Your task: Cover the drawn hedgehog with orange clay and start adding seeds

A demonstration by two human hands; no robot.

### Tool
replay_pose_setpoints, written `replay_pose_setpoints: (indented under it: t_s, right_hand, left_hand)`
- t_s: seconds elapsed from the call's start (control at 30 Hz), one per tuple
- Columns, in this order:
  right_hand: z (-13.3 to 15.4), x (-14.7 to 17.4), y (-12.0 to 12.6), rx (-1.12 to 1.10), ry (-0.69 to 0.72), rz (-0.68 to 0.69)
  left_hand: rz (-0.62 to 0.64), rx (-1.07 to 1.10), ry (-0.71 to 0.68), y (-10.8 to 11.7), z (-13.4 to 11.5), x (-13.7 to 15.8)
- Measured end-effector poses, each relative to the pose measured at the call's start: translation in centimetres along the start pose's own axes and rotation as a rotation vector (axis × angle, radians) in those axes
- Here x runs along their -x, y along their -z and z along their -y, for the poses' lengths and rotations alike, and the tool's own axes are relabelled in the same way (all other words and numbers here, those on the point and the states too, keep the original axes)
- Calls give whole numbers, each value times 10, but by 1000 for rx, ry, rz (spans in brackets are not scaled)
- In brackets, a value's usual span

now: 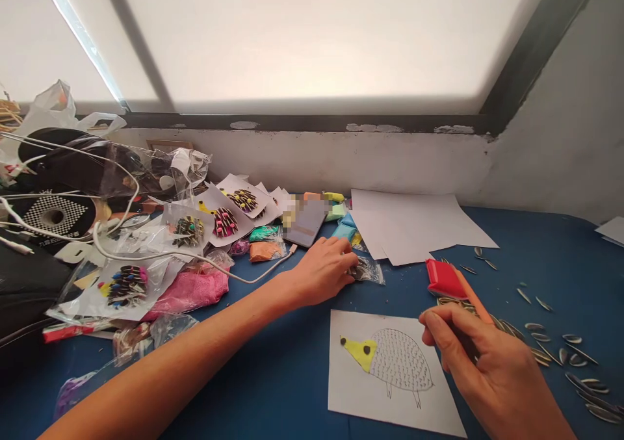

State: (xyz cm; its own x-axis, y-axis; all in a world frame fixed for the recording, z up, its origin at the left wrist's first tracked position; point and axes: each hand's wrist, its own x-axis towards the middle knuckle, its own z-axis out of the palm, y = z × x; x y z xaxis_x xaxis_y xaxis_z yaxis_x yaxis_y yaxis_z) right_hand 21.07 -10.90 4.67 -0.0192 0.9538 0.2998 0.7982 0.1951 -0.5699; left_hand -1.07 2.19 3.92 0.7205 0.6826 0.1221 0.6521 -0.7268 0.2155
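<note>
My left hand [327, 272] reaches forward with its fingers curled onto a small clear packet of dark clay [368, 270]. The fingertips are partly hidden. Near me on the right, my right hand [487, 359] is closed, thumb and forefinger pressed together; what they hold, if anything, is too small to make out. An orange stick [472, 295] runs behind that hand, and I cannot tell whether it is gripped. Between the hands lies a paper with a hedgehog drawing [402, 359], its face covered in yellow clay with a dark eye and nose.
Sunflower seeds [578, 360] are scattered at right, beside a red clay packet [444, 277]. White sheets [414, 222] lie by the wall. Behind my left hand are a phone [307, 222] and several clay packets. Bagged hedgehog pictures [125, 287], a white cable [234, 276] and a spool [53, 216] crowd the left.
</note>
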Motion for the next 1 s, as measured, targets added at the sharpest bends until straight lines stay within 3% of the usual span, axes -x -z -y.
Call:
replay_pose_setpoints:
  t_s: [0.23, 0.63, 0.87, 1.0]
  right_hand:
    - [3, -1, 0, 22, 86, -46]
    - [0, 2, 0, 79, 213, -77]
    - [-1, 0, -3, 90, 278, -81]
    - [-2, 2, -2, 81, 302, -82]
  left_hand:
    - [-75, 36, -59, -9, -2, -3]
    - [-160, 9, 199, -9, 13, 3]
    - [-119, -11, 144, -19, 8, 6]
    - [-112, -65, 173, -11, 4, 3]
